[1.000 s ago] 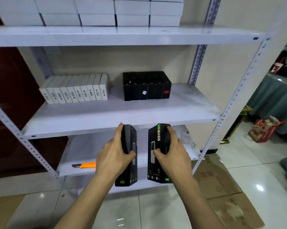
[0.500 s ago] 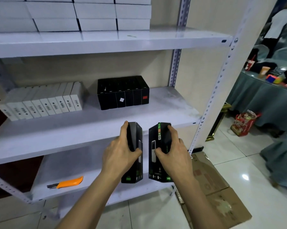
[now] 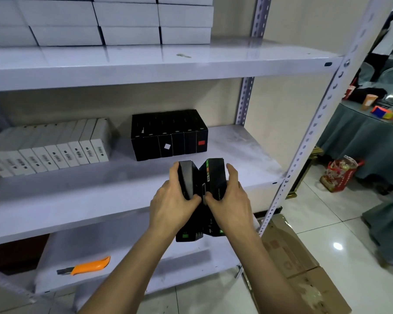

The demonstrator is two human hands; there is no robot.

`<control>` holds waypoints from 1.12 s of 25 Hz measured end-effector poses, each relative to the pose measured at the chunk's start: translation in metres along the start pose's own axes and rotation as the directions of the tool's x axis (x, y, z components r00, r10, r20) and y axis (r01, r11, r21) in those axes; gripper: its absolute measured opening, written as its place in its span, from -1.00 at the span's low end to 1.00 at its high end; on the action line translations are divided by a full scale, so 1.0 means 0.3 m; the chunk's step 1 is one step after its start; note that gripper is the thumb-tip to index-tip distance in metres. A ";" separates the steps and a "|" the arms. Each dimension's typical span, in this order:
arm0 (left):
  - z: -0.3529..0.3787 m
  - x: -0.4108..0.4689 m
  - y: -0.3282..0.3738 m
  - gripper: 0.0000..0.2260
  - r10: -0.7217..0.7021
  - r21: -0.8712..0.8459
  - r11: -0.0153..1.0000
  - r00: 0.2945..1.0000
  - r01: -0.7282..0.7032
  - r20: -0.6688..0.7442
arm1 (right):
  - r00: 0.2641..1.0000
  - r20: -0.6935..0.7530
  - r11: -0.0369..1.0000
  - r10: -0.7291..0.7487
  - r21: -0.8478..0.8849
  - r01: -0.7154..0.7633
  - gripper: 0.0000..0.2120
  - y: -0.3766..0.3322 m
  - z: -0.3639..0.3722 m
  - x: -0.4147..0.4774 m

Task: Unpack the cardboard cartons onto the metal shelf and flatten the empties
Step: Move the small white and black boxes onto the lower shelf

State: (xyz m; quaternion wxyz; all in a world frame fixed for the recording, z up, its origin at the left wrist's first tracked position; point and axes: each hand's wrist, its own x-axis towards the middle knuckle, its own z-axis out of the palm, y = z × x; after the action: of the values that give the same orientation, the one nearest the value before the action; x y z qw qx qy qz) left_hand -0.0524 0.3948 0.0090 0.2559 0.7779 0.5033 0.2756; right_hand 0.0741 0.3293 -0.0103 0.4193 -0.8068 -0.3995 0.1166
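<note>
My left hand (image 3: pixel 172 205) grips an upright black box (image 3: pixel 186 177), and my right hand (image 3: pixel 230 202) grips a second black box with green print (image 3: pixel 217 175). The two boxes are pressed side by side in front of the middle shelf (image 3: pixel 100 191) of the white metal rack. On that shelf stands a row of several black boxes (image 3: pixel 170 134), and to its left a row of several white boxes (image 3: pixel 55 148). A flattened cardboard carton (image 3: pixel 299 268) lies on the floor at the lower right.
An orange box cutter (image 3: pixel 89 267) lies on the bottom shelf. White boxes (image 3: pixel 123 21) are stacked on the top shelf. The rack's perforated front post (image 3: pixel 304 146) runs down the right. Beyond it stand a cloth-covered table (image 3: pixel 367 141) and a red bag (image 3: pixel 340 175) on the tiled floor.
Both hands have brought the two black boxes together until they touch and lifted them up toward the middle shelf. The view has shifted right and closer to the rack.
</note>
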 end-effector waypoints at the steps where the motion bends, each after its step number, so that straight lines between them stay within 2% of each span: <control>1: 0.003 0.013 -0.004 -0.29 -0.007 -0.003 1.000 1.000 0.007 -0.001 | 1.000 0.008 1.000 0.011 -0.008 -0.011 -0.19 0.001 0.012 0.015; 6: 0.025 0.079 -0.026 -0.33 -0.032 -0.043 0.999 0.999 0.032 0.003 | 1.000 0.014 1.000 0.017 0.006 -0.017 -0.36 0.008 0.045 0.058; 13: 0.056 0.131 -0.055 -0.53 -0.077 -0.171 0.981 0.994 0.090 0.080 | 0.997 0.067 0.987 0.041 0.155 -0.051 -0.58 0.003 0.062 0.094; 17: 0.053 0.159 -0.070 -0.58 -0.081 -0.235 0.966 0.988 0.110 0.132 | 0.992 0.049 0.961 0.117 0.246 -0.126 -0.53 -0.005 0.071 0.103; 21: 0.057 0.194 -0.083 -0.63 -0.131 -0.396 0.889 0.956 0.231 0.262 | 0.985 0.030 0.923 0.170 0.344 -0.170 -0.61 -0.001 0.062 0.105; 25: 0.077 0.221 -0.068 -0.45 -0.071 -0.452 0.863 0.941 0.224 0.330 | 0.979 -0.002 0.910 0.205 0.368 -0.190 -0.63 0.014 0.052 0.110; 28: 0.092 0.244 -0.047 -0.55 -0.007 -0.465 0.862 0.921 0.203 0.390 | 0.980 -0.023 0.917 0.199 0.359 -0.177 -0.59 0.028 0.048 0.119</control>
State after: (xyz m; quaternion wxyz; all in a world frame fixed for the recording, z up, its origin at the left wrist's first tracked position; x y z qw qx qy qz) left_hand -0.0175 0.4642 -0.0079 0.5535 0.6946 0.3994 0.2275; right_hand 0.0944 0.3616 -0.0205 0.5564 -0.7557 -0.2799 0.2025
